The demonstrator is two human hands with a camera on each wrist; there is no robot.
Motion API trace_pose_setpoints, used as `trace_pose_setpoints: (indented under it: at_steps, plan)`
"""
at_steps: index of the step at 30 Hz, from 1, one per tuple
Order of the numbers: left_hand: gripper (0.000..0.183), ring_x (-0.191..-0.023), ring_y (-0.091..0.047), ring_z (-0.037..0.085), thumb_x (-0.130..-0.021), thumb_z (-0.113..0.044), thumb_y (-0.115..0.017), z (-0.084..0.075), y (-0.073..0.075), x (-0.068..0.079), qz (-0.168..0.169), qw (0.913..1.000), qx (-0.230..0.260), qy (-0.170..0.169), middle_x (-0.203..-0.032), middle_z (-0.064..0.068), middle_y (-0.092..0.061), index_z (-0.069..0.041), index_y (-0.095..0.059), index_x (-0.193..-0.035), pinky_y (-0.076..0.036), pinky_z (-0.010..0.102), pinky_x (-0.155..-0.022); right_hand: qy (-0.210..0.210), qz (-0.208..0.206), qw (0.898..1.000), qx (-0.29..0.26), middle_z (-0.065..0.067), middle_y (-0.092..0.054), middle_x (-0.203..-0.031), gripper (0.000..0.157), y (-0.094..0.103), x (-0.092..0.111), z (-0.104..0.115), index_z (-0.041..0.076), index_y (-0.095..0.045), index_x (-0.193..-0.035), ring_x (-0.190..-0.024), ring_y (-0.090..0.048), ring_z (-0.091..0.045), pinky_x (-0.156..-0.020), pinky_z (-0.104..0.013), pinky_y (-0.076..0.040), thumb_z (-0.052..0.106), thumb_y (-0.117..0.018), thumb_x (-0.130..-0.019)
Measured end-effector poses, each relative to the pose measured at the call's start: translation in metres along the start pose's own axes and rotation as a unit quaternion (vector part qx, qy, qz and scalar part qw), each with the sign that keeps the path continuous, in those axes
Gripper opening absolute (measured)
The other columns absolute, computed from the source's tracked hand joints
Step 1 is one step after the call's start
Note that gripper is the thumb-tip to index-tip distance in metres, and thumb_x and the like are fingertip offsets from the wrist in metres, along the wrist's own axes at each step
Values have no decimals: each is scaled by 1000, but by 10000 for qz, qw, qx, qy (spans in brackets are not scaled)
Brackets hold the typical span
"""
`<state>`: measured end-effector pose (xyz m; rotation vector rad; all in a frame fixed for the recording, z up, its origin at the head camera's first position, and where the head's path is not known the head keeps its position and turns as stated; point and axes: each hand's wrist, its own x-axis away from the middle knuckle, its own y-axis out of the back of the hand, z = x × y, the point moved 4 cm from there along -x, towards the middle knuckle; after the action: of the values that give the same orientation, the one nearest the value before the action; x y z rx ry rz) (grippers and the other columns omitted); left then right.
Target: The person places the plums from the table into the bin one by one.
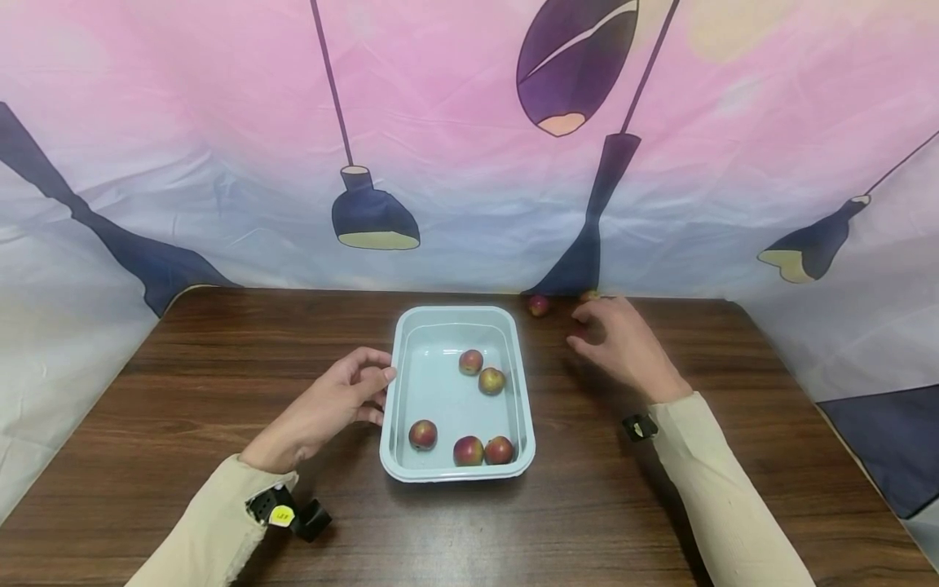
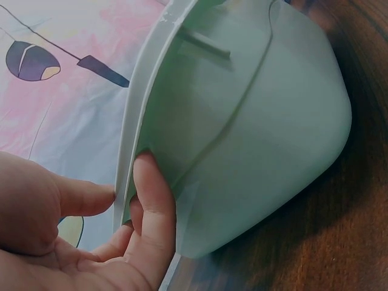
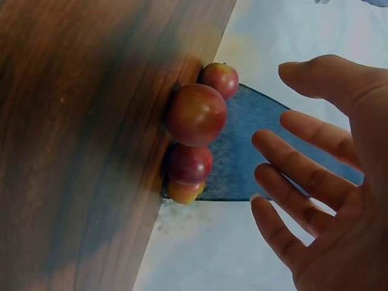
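A pale blue-green plastic tray (image 1: 458, 393) stands on the table with several small red-and-yellow apples (image 1: 468, 450) inside. My left hand (image 1: 341, 398) pinches its left rim; in the left wrist view the thumb is on the rim (image 2: 130, 139) and the fingers curl beneath it. To the right of the tray, my right hand (image 1: 623, 344) hovers over the far part of the table, fingers spread and slightly bent, holding nothing. Several more apples (image 3: 197, 115) lie just beyond its fingertips in the right wrist view. From the head, the hand partly hides them; one apple (image 1: 539, 306) shows plainly.
The dark brown wooden table (image 1: 183, 391) ends at the back against a printed cloth (image 1: 455, 204) with painted lamps. A black wrist device (image 1: 279, 507) sits on the left sleeve, and another (image 1: 640, 427) on the right.
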<state>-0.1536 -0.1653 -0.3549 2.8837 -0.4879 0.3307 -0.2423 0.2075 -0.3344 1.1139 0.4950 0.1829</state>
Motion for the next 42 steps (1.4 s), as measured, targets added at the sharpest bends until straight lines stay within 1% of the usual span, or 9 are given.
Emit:
trace_pose_setpoints:
  at_steps: [5,12,19,25,31,36,42]
  plan:
    - [42,-93,-67,20,-109,-23,-49,0,0,0,19,10000,40,-25,-121,24,-60,2,-38,-142,-63,31,-79,-13,17,10000,89,-19,-69,-124,35,-2,-1,-3,0,-70,-117,-121,-57,-38,-109,-52,-45,19,-78,-89]
    - [43,-94,-67,19,-109,-23,-49,-2,-1,0,37,10000,74,-53,-120,23,-60,2,-38,-142,-63,31,-79,-40,98,9997,238,-17,-71,-121,38,-5,0,-7,0,-71,-118,-115,-58,-38,-106,-51,-46,21,-79,-88]
    - [45,-93,-66,18,-109,-23,-49,-3,-1,1,59,9999,102,-100,-119,20,-60,3,-37,-143,-62,30,-78,-250,374,9987,227,-16,-70,-123,41,-10,0,-12,2,-70,-122,-117,-58,-37,-107,-53,-46,23,-78,-88]
    - [45,-93,-66,18,-109,-24,-49,-4,-1,0,50,9999,58,-72,-118,20,-61,3,-37,-143,-62,29,-78,-317,541,9978,224,-15,-71,-122,39,-12,1,-15,4,-70,-121,-117,-58,-37,-108,-53,-45,23,-77,-88]
    - [45,-93,-66,18,-109,-25,-49,-5,-2,0,66,9999,13,-98,-118,21,-63,3,-37,-143,-62,29,-79,-431,630,9969,202,-15,-69,-126,39,-15,2,-19,5,-69,-122,-119,-57,-36,-109,-54,-45,23,-78,-88]
    - [44,-93,-66,19,-109,-24,-49,-3,-1,0,24,10000,-19,-37,-119,21,-61,2,-38,-143,-62,29,-79,-410,687,9966,210,-15,-69,-127,35,-16,1,-19,5,-70,-118,-119,-58,-37,-108,-54,-45,22,-77,-88]
    - [43,-94,-66,20,-109,-24,-50,-1,0,1,-5,10000,1,8,-121,23,-60,1,-38,-143,-63,30,-80,-334,648,9972,171,-16,-71,-120,32,-17,2,-18,5,-71,-115,-114,-61,-38,-104,-54,-48,19,-77,-87]
